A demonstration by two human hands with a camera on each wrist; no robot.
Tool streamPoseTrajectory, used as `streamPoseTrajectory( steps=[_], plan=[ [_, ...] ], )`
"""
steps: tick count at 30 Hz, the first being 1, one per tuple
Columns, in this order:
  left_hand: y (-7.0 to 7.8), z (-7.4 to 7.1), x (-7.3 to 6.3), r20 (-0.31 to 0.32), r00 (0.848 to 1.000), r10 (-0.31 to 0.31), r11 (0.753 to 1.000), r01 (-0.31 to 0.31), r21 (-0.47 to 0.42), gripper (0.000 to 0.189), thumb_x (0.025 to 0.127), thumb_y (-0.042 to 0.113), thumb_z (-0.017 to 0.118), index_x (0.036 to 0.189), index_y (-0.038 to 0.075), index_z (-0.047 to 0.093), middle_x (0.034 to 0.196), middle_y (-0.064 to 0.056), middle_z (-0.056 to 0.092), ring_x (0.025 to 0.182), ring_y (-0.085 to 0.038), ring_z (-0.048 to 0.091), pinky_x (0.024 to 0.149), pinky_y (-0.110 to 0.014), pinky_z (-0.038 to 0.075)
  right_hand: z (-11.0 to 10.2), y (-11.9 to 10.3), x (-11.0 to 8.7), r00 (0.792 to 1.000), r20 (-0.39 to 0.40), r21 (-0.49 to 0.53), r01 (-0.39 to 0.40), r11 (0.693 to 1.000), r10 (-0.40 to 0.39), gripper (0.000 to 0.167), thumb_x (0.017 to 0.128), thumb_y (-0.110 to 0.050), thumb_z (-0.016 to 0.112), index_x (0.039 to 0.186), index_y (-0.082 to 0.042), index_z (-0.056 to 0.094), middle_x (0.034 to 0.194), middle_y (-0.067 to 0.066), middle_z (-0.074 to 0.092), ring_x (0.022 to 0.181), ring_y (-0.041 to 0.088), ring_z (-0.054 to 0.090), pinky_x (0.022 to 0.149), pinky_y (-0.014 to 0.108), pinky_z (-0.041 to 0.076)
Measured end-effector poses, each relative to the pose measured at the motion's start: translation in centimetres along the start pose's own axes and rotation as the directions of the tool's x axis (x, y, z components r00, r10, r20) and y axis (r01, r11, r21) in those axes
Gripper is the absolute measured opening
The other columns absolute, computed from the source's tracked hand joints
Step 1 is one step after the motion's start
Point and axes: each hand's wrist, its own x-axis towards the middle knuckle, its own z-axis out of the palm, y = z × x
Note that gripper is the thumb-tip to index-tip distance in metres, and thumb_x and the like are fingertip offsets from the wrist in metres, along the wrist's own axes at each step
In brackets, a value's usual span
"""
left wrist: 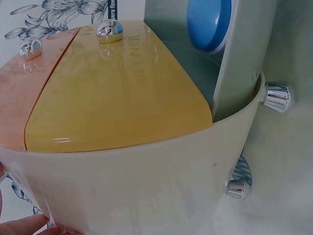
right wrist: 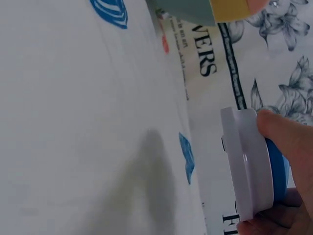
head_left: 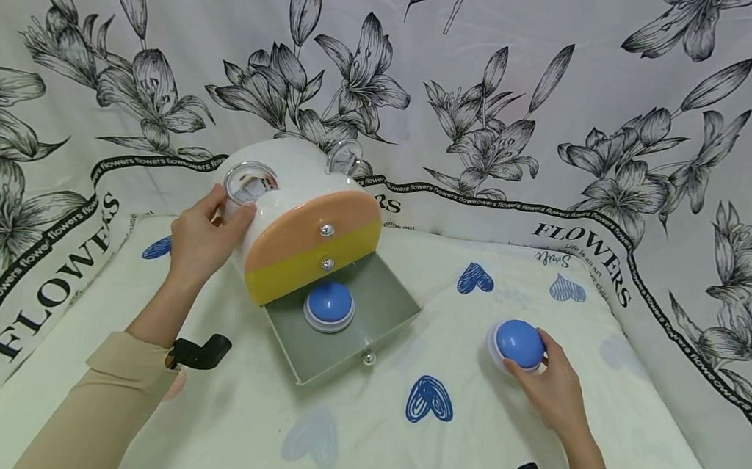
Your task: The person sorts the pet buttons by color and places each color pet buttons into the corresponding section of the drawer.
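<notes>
My left hand grips the side of a small white rounded drawer cabinet, thumb and fingers beside its chrome ring. The cabinet has an orange drawer front, a yellow one and a pulled-out grey-green bottom drawer. Inside that drawer sits a round push button with a blue dome and white base. To the right, my right hand holds a matching blue-domed push button by its edge. Its white base shows edge-on in the right wrist view, raised above the cloth.
A white cloth with blue hearts covers the surface. Behind it hangs a flower-printed cloth. The open drawer juts forward with a chrome knob. A clear handle stands on top of the cabinet. Black wrist mounts sit at both cuffs.
</notes>
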Motion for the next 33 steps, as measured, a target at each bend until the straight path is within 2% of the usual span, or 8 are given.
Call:
streamPoseTrajectory(
  steps=[5,12,18,25,33],
  plan=[
    [0.0,-0.1,-0.1,0.005,1.000,-0.008,1.000,0.009,-0.009,0.049,0.086,0.051,0.051,0.104,0.006,0.052,0.110,-0.011,0.057,0.110,-0.028,0.054,0.086,-0.043,0.051,0.6,-1.9,0.9,0.999,0.009,0.034,0.046,0.998,-0.046,0.085,0.078,-0.041,0.071,0.138,0.003,0.030,0.133,0.028,0.041,0.113,0.043,0.048,0.089,0.057,0.044],
    [0.1,0.0,-0.2,0.003,1.000,-0.012,1.000,0.012,0.002,0.047,0.086,0.051,0.051,0.101,0.007,0.050,0.104,-0.011,0.056,0.107,-0.027,0.055,0.085,-0.043,0.051,1.6,-4.8,2.0,0.994,0.036,0.061,0.102,0.993,-0.104,0.086,0.076,-0.047,0.070,0.139,-0.001,0.032,0.134,0.022,0.043,0.113,0.038,0.050,0.088,0.053,0.047],
    [0.1,0.1,-0.2,0.001,1.000,-0.012,1.000,0.012,-0.001,0.045,0.086,0.050,0.051,0.100,0.007,0.050,0.102,-0.011,0.054,0.106,-0.027,0.054,0.086,-0.043,0.051,2.2,-7.5,2.6,0.985,0.056,0.092,0.155,0.984,-0.160,0.082,0.076,-0.039,0.073,0.139,-0.003,0.033,0.133,0.021,0.045,0.111,0.037,0.053,0.085,0.051,0.050],
    [0.1,0.0,-0.1,0.008,1.000,-0.017,1.000,0.017,-0.011,0.046,0.087,0.049,0.053,0.105,0.007,0.052,0.110,-0.013,0.056,0.113,-0.029,0.053,0.089,-0.044,0.049,2.9,-11.0,3.6,0.959,0.083,0.096,0.263,0.960,-0.271,0.080,0.074,-0.034,0.076,0.137,-0.004,0.037,0.132,0.018,0.047,0.110,0.034,0.054,0.084,0.048,0.051],
    [0.0,0.0,-0.1,-0.004,1.000,-0.004,1.000,0.004,0.022,0.044,0.087,0.048,0.052,0.097,0.006,0.049,0.098,-0.010,0.053,0.100,-0.025,0.054,0.081,-0.032,0.053,4.2,-14.1,4.5,0.924,0.142,0.112,0.341,0.933,-0.355,0.077,0.074,-0.035,0.076,0.136,-0.005,0.040,0.130,0.016,0.049,0.112,0.031,0.054,0.086,0.044,0.051]
  ],
)
